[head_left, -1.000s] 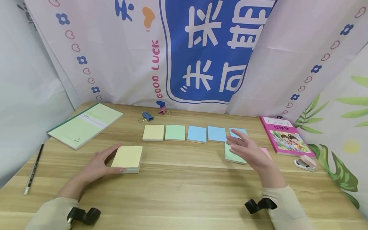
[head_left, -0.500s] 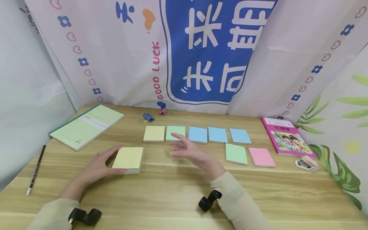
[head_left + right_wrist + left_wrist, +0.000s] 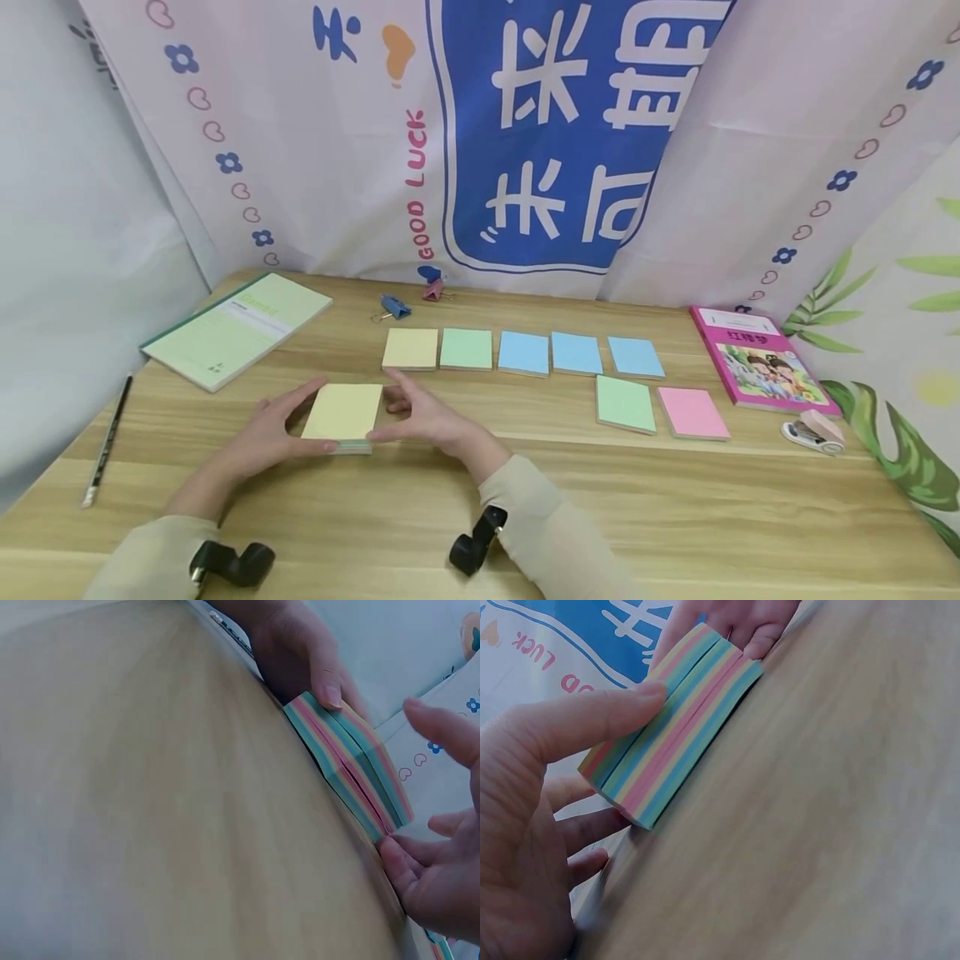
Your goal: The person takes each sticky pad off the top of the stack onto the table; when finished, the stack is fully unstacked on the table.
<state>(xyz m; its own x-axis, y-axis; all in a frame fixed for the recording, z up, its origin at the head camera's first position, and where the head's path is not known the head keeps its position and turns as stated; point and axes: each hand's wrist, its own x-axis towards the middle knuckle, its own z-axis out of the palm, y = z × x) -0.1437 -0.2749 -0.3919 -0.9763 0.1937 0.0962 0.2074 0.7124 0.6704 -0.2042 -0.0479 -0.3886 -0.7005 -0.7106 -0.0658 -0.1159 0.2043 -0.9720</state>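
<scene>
A thick stack of sticky-note pads (image 3: pixel 345 411), yellow on top, lies on the wooden table left of centre. Its layered pink, yellow, green and blue edges (image 3: pixel 686 731) show in the left wrist view. From the left side my left hand (image 3: pixel 279 423) grips it, thumb on the front face and fingers behind. My right hand (image 3: pixel 433 423) is at the stack's right side with fingers spread. In the right wrist view its lower fingertips (image 3: pixel 397 862) lie close to the stack's bottom corner, while another digit stands apart from it; contact is hard to tell.
Behind the stack runs a row of yellow, green (image 3: pixel 467 348) and blue pads (image 3: pixel 523 353). A green pad (image 3: pixel 626 404) and a pink pad (image 3: pixel 693 413) lie right. Around them are a notebook (image 3: pixel 238 329), pencil (image 3: pixel 108 442), binder clips (image 3: pixel 395 307), pink book (image 3: pixel 765 358) and stapler (image 3: pixel 813 432).
My right hand has swept left from above the green and pink pads on the right to the stack's right side. My left hand has stayed on the stack.
</scene>
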